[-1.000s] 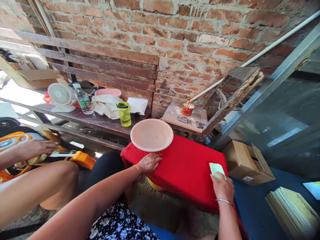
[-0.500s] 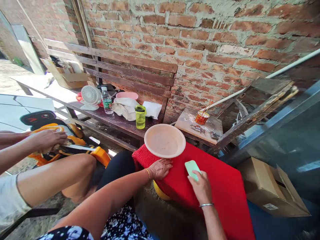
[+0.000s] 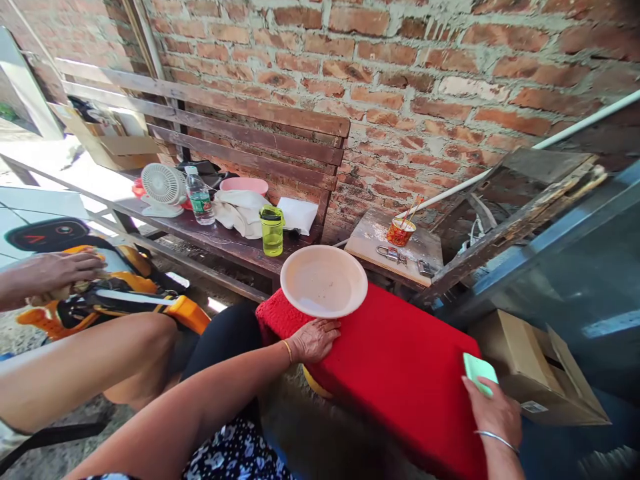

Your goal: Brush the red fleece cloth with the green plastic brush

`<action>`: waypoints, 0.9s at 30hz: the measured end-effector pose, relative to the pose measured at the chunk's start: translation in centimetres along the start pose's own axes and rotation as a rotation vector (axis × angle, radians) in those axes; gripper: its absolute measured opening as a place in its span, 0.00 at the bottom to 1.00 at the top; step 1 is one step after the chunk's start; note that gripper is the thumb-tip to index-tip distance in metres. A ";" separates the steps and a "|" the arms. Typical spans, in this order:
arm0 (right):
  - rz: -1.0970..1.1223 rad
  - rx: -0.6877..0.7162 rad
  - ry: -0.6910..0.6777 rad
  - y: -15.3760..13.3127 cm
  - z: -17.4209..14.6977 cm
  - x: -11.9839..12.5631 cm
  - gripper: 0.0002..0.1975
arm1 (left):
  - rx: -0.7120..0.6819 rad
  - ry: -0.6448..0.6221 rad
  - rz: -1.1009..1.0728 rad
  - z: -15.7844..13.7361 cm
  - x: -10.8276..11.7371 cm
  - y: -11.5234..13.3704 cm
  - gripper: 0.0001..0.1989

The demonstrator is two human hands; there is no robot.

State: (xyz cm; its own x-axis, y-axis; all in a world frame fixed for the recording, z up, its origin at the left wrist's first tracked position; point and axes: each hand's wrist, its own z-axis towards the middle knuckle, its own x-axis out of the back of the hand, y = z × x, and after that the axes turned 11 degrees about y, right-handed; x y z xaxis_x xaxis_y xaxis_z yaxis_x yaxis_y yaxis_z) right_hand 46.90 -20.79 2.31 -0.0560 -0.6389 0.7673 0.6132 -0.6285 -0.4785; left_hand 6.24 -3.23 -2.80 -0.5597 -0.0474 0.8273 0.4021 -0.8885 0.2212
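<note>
A shallow pale pink basin (image 3: 324, 281) stands on the red cloth (image 3: 395, 360) covering a table in front of me. My left hand (image 3: 315, 339) lies flat on the cloth just below the basin's near rim, fingers stretched out and holding nothing. Over by the cloth's right edge, my right hand (image 3: 493, 408) grips a pale green, flat block with rounded corners (image 3: 479, 372) between thumb and fingers. What exactly the block is I cannot tell. A few dark specks lie in the basin.
A wooden bench (image 3: 225, 243) holds a fan (image 3: 164, 187), a water bottle (image 3: 200, 200), white cloth (image 3: 240, 212) and a yellow-green bottle (image 3: 273, 233). Padlocks (image 3: 393, 254) and a food tub (image 3: 401, 231) lie on a board. A cardboard box (image 3: 537, 367) is right; another person's hand (image 3: 65, 273) is left.
My right hand has moved right with the green block, from near the basin to the cloth's right edge. My left hand stays on the cloth. The view has shifted slightly.
</note>
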 end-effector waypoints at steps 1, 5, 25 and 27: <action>-0.045 -0.118 0.025 1.7 0.6 1.0 0.21 | -0.001 0.001 -0.006 0.0 0.0 0.0 0.17; -0.053 -0.357 -0.008 3.1 1.1 1.8 0.23 | 0.004 -0.010 -0.025 0.1 0.1 0.1 0.17; 0.063 0.146 -0.213 -6.9 -1.9 -3.4 0.15 | 0.000 0.007 -0.028 -0.3 0.2 -0.1 0.18; -0.013 0.035 -0.184 -2.3 0.1 -0.6 0.16 | 0.001 0.010 -0.030 -0.3 0.0 -0.1 0.18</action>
State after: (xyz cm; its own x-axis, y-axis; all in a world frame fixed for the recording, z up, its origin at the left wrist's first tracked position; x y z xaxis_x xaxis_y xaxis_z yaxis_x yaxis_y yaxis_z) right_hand 45.56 -18.94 3.01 0.0790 -0.5370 0.8399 0.6409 -0.6179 -0.4554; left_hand 5.96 -3.24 -2.94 -0.5791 -0.0255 0.8149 0.3857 -0.8892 0.2462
